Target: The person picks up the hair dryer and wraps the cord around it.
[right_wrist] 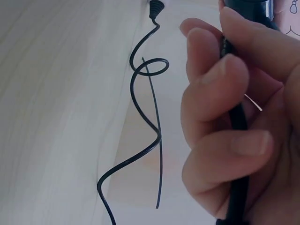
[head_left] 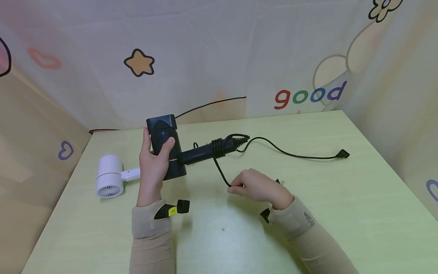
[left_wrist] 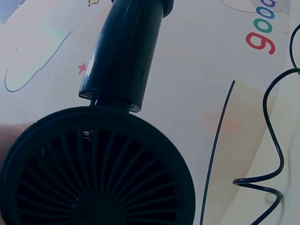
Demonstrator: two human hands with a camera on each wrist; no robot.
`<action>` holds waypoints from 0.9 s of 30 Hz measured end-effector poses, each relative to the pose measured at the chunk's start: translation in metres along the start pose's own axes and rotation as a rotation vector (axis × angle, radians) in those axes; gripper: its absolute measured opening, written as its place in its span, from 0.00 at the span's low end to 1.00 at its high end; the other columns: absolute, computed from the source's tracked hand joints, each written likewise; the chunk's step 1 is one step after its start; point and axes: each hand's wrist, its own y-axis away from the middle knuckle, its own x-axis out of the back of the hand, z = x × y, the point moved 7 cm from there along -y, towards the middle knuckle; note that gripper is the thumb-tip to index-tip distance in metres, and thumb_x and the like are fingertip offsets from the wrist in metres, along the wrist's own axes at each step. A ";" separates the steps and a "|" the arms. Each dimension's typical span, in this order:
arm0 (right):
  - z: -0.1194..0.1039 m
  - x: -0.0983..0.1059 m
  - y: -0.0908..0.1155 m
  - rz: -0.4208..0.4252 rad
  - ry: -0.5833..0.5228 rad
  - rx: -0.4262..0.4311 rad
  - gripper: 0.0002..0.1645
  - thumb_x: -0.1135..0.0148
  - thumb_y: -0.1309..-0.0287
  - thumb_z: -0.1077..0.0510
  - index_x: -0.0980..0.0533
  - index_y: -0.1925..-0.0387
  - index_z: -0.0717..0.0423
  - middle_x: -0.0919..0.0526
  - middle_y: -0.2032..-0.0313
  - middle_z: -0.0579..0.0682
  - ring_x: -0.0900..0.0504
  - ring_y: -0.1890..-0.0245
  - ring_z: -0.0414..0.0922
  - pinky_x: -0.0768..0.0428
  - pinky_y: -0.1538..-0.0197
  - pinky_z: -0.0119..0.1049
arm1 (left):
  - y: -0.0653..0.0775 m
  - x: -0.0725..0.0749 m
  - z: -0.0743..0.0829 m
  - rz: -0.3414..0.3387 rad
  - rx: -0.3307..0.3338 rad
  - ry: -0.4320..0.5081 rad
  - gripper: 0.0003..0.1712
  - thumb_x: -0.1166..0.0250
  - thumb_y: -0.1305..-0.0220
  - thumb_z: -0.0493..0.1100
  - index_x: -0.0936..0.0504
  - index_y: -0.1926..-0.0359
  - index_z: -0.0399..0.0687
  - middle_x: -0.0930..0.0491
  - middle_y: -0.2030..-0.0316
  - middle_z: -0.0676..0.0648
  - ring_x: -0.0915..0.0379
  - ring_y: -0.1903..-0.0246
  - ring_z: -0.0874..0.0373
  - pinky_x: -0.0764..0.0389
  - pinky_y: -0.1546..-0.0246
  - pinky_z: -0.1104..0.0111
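A black hair dryer [head_left: 164,146] is held by its barrel in my left hand [head_left: 153,167], thumb across the near side. Its handle [head_left: 200,153] points right, with several turns of black cord [head_left: 218,148] wound around the far part. From these turns a stretch of cord runs down to my right hand [head_left: 254,185], which pinches it between thumb and fingers. In the left wrist view the round slotted grille [left_wrist: 98,173] fills the lower left. The right wrist view shows the curled fingers [right_wrist: 211,98] and the ribbed cord sleeve [right_wrist: 156,9]. My left palm is hidden.
A white hair dryer [head_left: 109,176] lies on the table [head_left: 308,236] at the left, its handle partly behind my left hand. The black cord's free end trails right to a plug [head_left: 342,153]. A printed curtain [head_left: 205,57] hangs behind the table's back edge.
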 end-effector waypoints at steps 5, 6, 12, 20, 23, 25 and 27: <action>0.005 0.005 -0.001 0.043 0.000 -0.027 0.12 0.40 0.39 0.52 0.14 0.64 0.51 0.17 0.73 0.41 0.34 0.79 0.35 0.33 0.72 0.29 | 0.002 -0.001 0.002 -0.014 0.000 -0.030 0.48 0.38 0.40 0.59 0.60 0.29 0.79 0.64 0.25 0.57 0.48 0.30 0.48 0.35 0.38 0.47; 0.006 0.005 -0.001 0.053 -0.001 -0.029 0.12 0.40 0.39 0.52 0.14 0.63 0.51 0.15 0.67 0.42 0.30 0.76 0.34 0.29 0.69 0.29 | 0.002 -0.001 0.002 -0.019 0.002 -0.031 0.47 0.39 0.40 0.59 0.60 0.29 0.80 0.64 0.25 0.57 0.49 0.30 0.48 0.35 0.38 0.47; 0.011 0.008 -0.003 0.097 0.009 -0.055 0.13 0.40 0.39 0.50 0.14 0.61 0.51 0.13 0.62 0.44 0.23 0.69 0.35 0.24 0.62 0.32 | 0.004 -0.004 0.004 -0.047 0.007 -0.017 0.47 0.38 0.40 0.58 0.59 0.29 0.82 0.64 0.25 0.58 0.38 0.35 0.46 0.32 0.39 0.48; 0.022 0.018 -0.003 0.234 0.016 -0.124 0.12 0.38 0.41 0.49 0.14 0.61 0.48 0.13 0.61 0.44 0.22 0.68 0.37 0.25 0.65 0.32 | 0.008 -0.011 0.007 -0.116 0.016 0.027 0.46 0.37 0.40 0.57 0.59 0.31 0.86 0.56 0.27 0.55 0.25 0.47 0.50 0.23 0.49 0.54; 0.024 0.021 -0.003 0.271 0.002 -0.110 0.12 0.38 0.41 0.49 0.14 0.62 0.48 0.13 0.63 0.43 0.24 0.72 0.36 0.27 0.68 0.31 | 0.009 -0.013 0.007 -0.133 0.020 0.033 0.46 0.37 0.40 0.57 0.59 0.31 0.86 0.48 0.29 0.50 0.22 0.52 0.50 0.20 0.53 0.56; 0.023 0.023 -0.002 0.287 -0.014 -0.100 0.11 0.37 0.42 0.49 0.13 0.65 0.49 0.14 0.69 0.41 0.31 0.78 0.36 0.32 0.72 0.30 | 0.009 -0.013 0.007 -0.141 0.019 0.025 0.46 0.37 0.40 0.58 0.59 0.32 0.87 0.47 0.29 0.50 0.22 0.52 0.50 0.20 0.53 0.56; 0.022 0.025 -0.002 0.298 -0.019 -0.089 0.12 0.38 0.42 0.49 0.13 0.68 0.50 0.19 0.78 0.41 0.39 0.83 0.36 0.39 0.76 0.29 | 0.009 -0.014 0.008 -0.151 0.018 0.019 0.46 0.37 0.40 0.58 0.59 0.32 0.87 0.49 0.29 0.50 0.23 0.51 0.49 0.20 0.52 0.55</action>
